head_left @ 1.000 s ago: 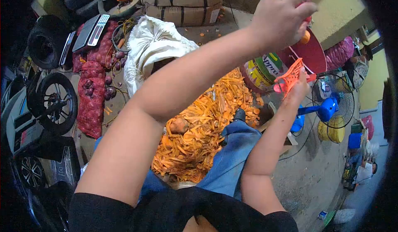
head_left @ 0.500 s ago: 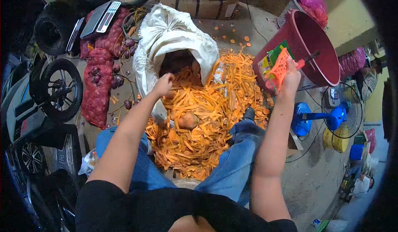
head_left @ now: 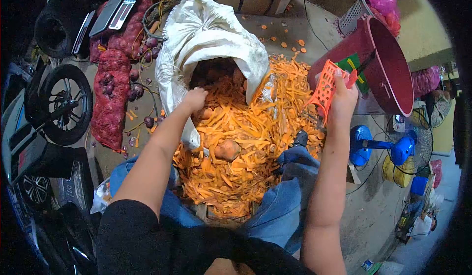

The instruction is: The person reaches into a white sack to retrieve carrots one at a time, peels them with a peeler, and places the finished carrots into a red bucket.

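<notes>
1. Left grip (head_left: 196, 99), a bare hand: set at the mouth of the white sack, fingers curled inward. Whether anything was held could not be told; the back of the hand covered the fingertips.
2. Right grip (head_left: 344, 98), a bare hand: closed round one orange perforated tool (head_left: 324, 88), thumb laid along it. The tool stood raised beside the tub, apart from the heap, which left the space before the sack free for the other arm.
3. White sack (head_left: 216, 31), one: laid over on the floor (head_left: 373, 196), mouth turned toward the person, presumably so that the contents lay within reach. Interior dark; orange pieces showed at the opening.
4. Heap of orange peelings (head_left: 250, 164): spread from the sack mouth to between the person's legs, a placing that suggested pieces had dropped where the person sat.
5. Rounded orange root (head_left: 227, 149), one: resting on the heap, near the sack mouth, touched by neither grip.
6. Dark red tub (head_left: 339, 48), one: just beyond the right grip, probably kept there for convenience. Whether it leaned, or the lens bent it, could not be told.
7. Blue fan (head_left: 403, 149), one: past the right forearm, clear of the heap.
8. Red net sack of onions (head_left: 112, 103): off to the left, apart from both grips.
</notes>
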`<state>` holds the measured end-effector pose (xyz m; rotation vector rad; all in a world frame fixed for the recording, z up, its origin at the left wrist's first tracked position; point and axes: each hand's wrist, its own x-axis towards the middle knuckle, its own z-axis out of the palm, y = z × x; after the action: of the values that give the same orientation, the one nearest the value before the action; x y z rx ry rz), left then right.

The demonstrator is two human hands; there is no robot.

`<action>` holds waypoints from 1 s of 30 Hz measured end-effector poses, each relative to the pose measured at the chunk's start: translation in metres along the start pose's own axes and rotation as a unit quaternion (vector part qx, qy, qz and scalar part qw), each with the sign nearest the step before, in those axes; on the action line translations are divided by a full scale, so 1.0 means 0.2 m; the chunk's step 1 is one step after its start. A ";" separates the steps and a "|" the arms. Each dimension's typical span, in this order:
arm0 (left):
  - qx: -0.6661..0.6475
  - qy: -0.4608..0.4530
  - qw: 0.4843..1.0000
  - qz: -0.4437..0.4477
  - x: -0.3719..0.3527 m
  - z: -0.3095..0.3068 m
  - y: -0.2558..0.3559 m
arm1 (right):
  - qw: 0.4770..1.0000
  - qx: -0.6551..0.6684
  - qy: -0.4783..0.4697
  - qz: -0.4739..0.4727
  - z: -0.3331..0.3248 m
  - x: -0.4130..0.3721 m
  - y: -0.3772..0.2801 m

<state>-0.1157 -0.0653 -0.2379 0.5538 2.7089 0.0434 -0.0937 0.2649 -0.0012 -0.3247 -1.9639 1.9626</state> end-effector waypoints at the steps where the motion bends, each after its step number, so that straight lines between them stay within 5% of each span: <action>1: -0.002 -0.002 1.000 0.001 0.06 -0.03 0.01 | 1.000 -0.002 -0.004 0.002 0.00 0.00 0.00; 3: -0.047 -0.172 0.978 -0.107 0.19 -0.08 0.00 | 1.000 0.007 -0.002 0.006 0.06 -0.03 -0.01; 5: 0.004 -0.233 0.970 -0.068 0.34 0.02 -0.07 | 1.000 0.015 0.002 0.010 0.09 -0.05 0.00; 7: -0.108 0.150 0.983 -0.007 0.46 0.20 -0.10 | 0.999 -0.036 -0.008 -0.023 0.09 -0.06 0.01; 10: -0.109 0.018 0.992 -0.060 0.54 0.10 -0.05 | 0.997 -0.074 0.004 0.009 0.07 -0.08 -0.01; 14: -0.067 0.040 0.997 0.005 0.73 0.22 -0.06 | 0.998 -0.054 -0.008 0.011 0.02 -0.07 0.02; 16: -0.108 -0.089 0.990 -0.001 0.64 -0.04 0.06 | 0.998 -0.054 0.006 0.026 0.03 -0.06 0.01; 30: -0.295 0.001 0.955 0.040 0.73 -0.07 0.19 | 0.997 -0.068 -0.022 0.030 0.01 -0.09 0.02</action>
<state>-0.2304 0.0256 -0.2725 0.4691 2.4866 0.8400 -0.0785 0.2564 -0.0064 -0.3831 -2.1440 1.8922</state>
